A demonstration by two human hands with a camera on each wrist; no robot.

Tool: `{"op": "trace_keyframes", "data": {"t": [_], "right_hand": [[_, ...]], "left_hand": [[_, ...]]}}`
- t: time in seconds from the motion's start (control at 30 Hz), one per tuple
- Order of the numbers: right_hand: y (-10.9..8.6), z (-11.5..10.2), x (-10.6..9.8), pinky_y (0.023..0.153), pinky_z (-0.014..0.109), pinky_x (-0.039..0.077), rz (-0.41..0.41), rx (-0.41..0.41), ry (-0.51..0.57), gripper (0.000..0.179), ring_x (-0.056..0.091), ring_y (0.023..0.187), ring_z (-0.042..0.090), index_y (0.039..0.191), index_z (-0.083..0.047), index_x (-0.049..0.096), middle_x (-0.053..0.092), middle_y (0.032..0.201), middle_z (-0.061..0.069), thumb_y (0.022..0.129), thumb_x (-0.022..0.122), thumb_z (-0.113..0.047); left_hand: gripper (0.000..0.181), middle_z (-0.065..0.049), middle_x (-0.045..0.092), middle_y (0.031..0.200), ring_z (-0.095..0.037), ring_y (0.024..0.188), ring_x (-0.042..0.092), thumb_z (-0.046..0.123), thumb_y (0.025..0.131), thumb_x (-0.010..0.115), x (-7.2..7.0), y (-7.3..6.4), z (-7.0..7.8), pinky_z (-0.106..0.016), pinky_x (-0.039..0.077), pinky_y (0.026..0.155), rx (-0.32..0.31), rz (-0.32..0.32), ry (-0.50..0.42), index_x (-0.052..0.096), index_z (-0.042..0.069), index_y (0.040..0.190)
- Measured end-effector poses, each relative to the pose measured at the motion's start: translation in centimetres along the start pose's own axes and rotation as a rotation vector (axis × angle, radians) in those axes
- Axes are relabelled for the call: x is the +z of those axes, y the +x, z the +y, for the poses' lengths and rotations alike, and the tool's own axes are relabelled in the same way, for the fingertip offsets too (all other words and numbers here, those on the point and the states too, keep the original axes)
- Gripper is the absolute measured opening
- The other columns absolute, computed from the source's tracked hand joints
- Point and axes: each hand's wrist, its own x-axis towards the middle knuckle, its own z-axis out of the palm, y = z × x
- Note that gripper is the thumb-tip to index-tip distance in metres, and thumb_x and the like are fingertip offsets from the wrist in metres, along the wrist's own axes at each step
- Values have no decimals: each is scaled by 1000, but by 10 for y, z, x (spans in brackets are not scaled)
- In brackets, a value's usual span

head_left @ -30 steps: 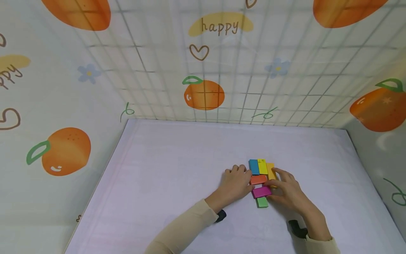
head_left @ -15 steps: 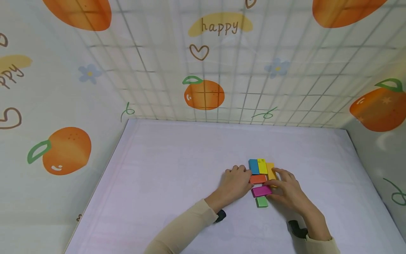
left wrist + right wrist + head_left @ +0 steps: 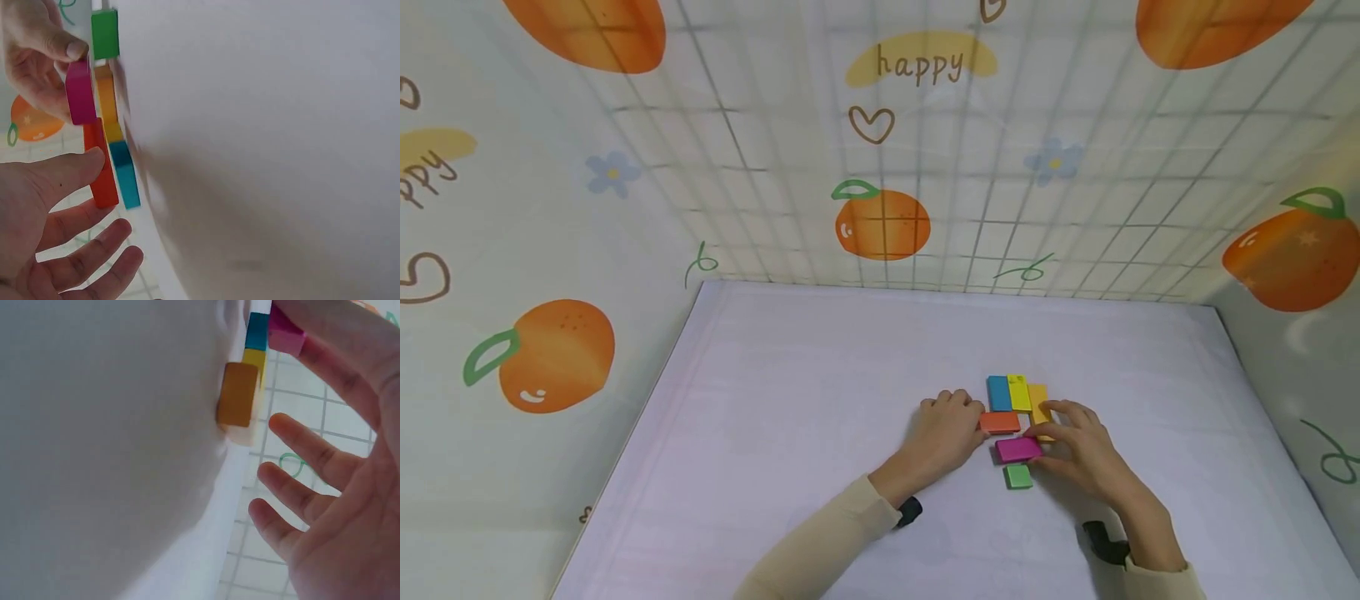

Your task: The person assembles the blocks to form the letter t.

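My left hand [image 3: 946, 429] pinches a red-orange block [image 3: 1000, 422] by its left end; in the left wrist view the thumb lies on its near face and the other fingers spread loosely. From the right, my right hand [image 3: 1082, 450] holds a magenta block [image 3: 1018, 450] between thumb and index finger, its other fingers apart. Just beyond the red-orange block, a blue block [image 3: 999, 393] and a yellow block [image 3: 1018, 392] stand side by side. A yellow-orange block [image 3: 1038, 400] adjoins the yellow one, partly hidden by my right fingers. Nearest me sits a small green block [image 3: 1018, 477].
The blocks are on a white tabletop [image 3: 820, 375] with printed cloth walls [image 3: 760, 150] at its back and sides. A black wrist strap piece [image 3: 1105, 543] shows under the right wrist, another black piece [image 3: 910, 511] by the left.
My left hand has shifted a little left, carrying the red-orange block away from the yellow-orange one. My right hand stays nearly in place with the magenta block.
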Motion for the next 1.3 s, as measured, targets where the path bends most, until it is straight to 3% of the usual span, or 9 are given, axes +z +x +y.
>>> {"op": "trace_keyframes", "data": {"t": [0.27,0.47,0.63,0.87,1.07,1.3], "right_hand": [[4,-11,-1,99,74,29,-9,6,28,35,31,132,45,108,-24,75,48,140,17,76,89,-20],[7,-17,-1,98,72,30,15,-21,37,37,32,132,44,110,-24,74,48,139,16,77,89,-22],[10,-23,1,98,69,32,62,-61,43,37,36,130,43,110,-21,75,51,136,17,76,89,-21],[17,-34,1,98,68,31,83,-44,27,37,36,130,42,110,-19,75,52,135,17,76,89,-21],[27,-39,5,93,64,35,182,-144,25,36,46,122,40,106,-18,76,58,126,18,73,90,-17],[43,-47,10,88,57,40,243,-215,59,36,53,112,39,105,-13,77,62,118,16,72,91,-17]], "left_hand": [[35,3,64,113,-17,100,58,44,92,71,-10,-13,-24,-35,49,76,-30,80,-10,72,21,119],[36,3,63,116,-17,104,58,41,91,74,-18,-27,-40,-37,48,82,-54,115,-79,71,21,121],[35,3,64,115,-17,104,59,39,90,76,-21,-39,-61,-38,49,85,-46,165,-127,71,22,120],[35,3,65,113,-18,98,62,35,89,77,-23,-55,-92,-38,51,82,-20,238,-137,71,21,120],[36,0,66,110,-20,95,63,31,86,81,-24,-66,-114,-38,52,78,7,306,-145,72,18,118],[37,-1,66,112,-22,98,63,29,86,82,-28,-73,-138,-39,51,82,9,289,-170,72,17,119]]}}
